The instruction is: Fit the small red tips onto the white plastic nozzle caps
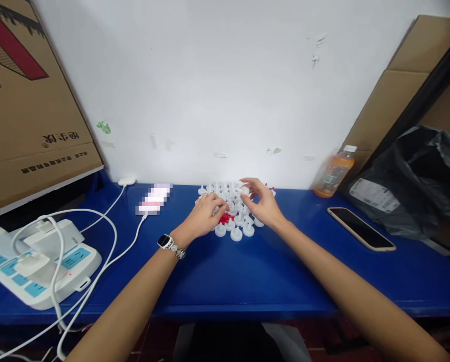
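Many white nozzle caps (236,234) with narrow tips stand close together at the back of the blue table, by the wall. Small red pieces (225,218) lie in a heap among them. My left hand (209,213), a watch at its wrist, is over the left side of the caps, beside the red heap. Its fingers are bent downward and drawn toward the thumb; whatever they hold is hidden. On the right side, my right hand (261,202) hovers with thumb and forefinger apart in a curve around the caps. Nothing shows clearly gripped in it.
A white power strip (70,271) with looping cables occupies the left. Near it lies a blurred lit device (154,199) on a cable. To the right are a phone (361,229), an orange drink bottle (335,172) and a black plastic bag (409,181). Cardboard (29,115) stands left.
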Demonstrator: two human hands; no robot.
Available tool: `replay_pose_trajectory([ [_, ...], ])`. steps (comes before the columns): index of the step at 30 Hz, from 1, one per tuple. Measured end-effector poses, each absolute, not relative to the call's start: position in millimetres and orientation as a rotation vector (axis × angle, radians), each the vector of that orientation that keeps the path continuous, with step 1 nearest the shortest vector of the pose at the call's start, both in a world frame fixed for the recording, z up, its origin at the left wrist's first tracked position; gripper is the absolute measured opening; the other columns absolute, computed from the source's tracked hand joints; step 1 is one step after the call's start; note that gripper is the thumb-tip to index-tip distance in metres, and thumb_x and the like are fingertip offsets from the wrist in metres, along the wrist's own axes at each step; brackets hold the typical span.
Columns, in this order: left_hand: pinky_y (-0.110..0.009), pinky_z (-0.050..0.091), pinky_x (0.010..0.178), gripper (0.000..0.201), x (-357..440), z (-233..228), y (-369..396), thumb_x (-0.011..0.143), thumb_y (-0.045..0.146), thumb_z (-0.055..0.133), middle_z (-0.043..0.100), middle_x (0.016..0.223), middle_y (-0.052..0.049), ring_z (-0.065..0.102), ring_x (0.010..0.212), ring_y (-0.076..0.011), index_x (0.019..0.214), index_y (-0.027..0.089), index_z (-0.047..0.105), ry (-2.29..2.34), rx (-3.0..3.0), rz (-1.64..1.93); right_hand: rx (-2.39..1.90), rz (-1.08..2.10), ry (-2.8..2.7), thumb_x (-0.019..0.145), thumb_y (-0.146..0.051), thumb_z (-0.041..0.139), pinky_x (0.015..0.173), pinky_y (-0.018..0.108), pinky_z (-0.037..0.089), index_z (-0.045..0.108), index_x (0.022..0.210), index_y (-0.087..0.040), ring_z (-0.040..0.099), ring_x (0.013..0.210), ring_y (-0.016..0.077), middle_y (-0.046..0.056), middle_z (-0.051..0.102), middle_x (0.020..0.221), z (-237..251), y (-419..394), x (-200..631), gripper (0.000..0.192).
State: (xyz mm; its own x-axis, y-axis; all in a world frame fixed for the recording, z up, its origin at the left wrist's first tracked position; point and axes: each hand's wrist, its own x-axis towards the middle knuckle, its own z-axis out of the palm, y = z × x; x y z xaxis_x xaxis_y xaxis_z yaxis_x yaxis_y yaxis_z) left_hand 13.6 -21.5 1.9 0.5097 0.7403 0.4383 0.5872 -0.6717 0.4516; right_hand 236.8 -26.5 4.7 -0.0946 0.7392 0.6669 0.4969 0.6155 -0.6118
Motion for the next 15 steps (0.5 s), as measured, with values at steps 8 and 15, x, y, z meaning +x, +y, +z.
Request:
replay_pose_trajectory([
  [8,-0.031,0.042,0.074,0.035,-21,4,-13,0.099,0.041,0.039,0.067,0.090,-0.004,0.059,0.083,-0.0189,0.094,0.021,0.067,1.347,2.291,1.032,-1.092,0.388,-1.716,0.083,-0.038,0.065,0.074,0.030,0.047,0.069,0.088,-0.020,0.061,0.084,0.0172,0.004,0.066,0.091,6,-8,206,0.019],
  [15,-0.028,0.034,0.058,0.021,-36,-7,-16,0.089,0.033,0.046,0.067,0.075,-0.003,0.060,0.068,-0.0195,0.076,0.022,0.060,1.669,2.266,0.599,-1.181,0.468,-1.975,0.081,-0.022,0.062,0.065,0.024,0.045,0.069,0.086,-0.015,0.060,0.065,0.0129,0.001,0.066,0.070,14,54,135,0.011],
])
